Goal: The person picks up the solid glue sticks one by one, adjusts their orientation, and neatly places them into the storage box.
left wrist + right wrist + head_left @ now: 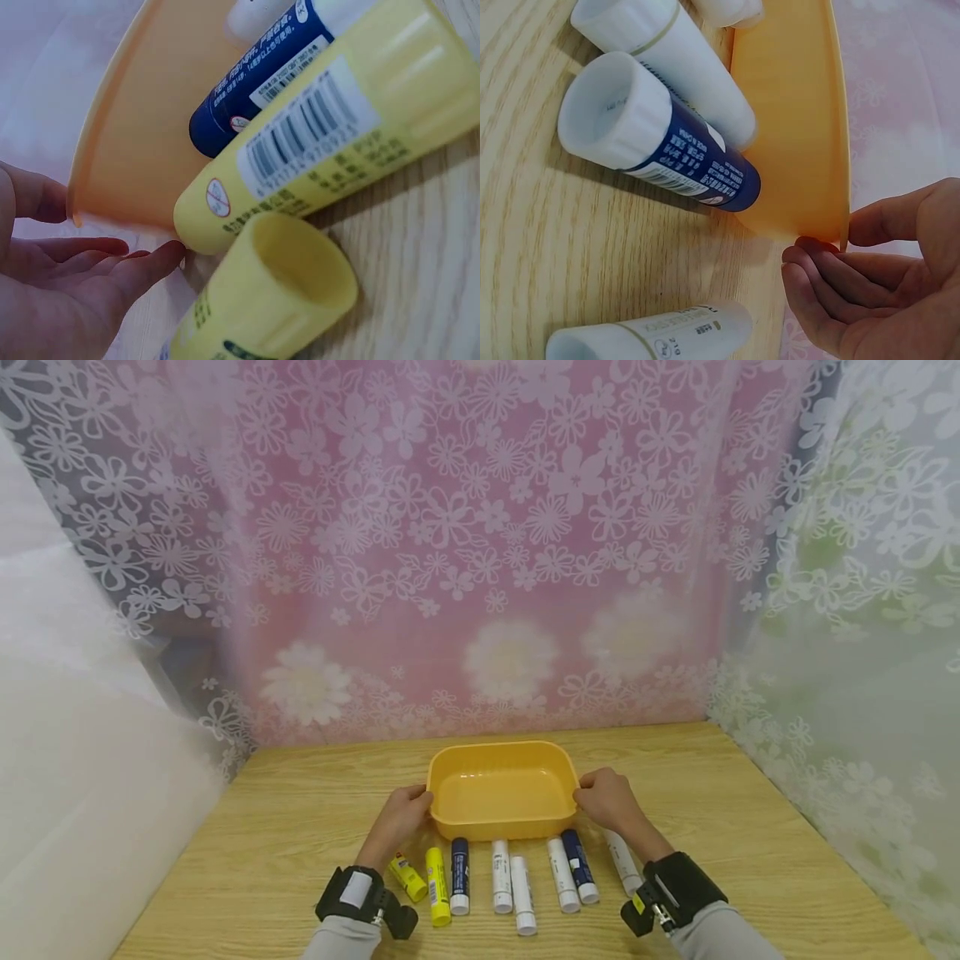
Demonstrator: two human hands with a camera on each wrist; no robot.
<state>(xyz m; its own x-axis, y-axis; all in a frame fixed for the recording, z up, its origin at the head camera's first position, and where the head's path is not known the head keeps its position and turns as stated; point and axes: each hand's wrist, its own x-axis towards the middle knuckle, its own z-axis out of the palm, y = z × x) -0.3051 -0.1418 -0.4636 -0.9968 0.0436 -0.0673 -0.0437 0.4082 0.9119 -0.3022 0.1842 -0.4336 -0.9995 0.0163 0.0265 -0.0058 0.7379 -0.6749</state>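
Observation:
A yellow plastic basin (502,829) with nothing in it stands on the table, a hand at each end. My left hand (402,817) pinches the left end of its rim, thumb on one side and fingers underneath in the left wrist view. At the right end, my right hand (609,799) pinches the rim the same way. Close in front of the basin lie several glue sticks: a short yellow one (408,877), a longer yellow one (438,887), a dark blue one (460,877), white ones such as this white glue stick (501,877), and another dark blue one (580,866).
The wooden table (300,827) ends at a pink flowered curtain (495,568) behind. Pale sheets hang at both sides, a white sheet (82,735) on the left. A white glue stick (622,862) lies beneath the right forearm, partly covered by it.

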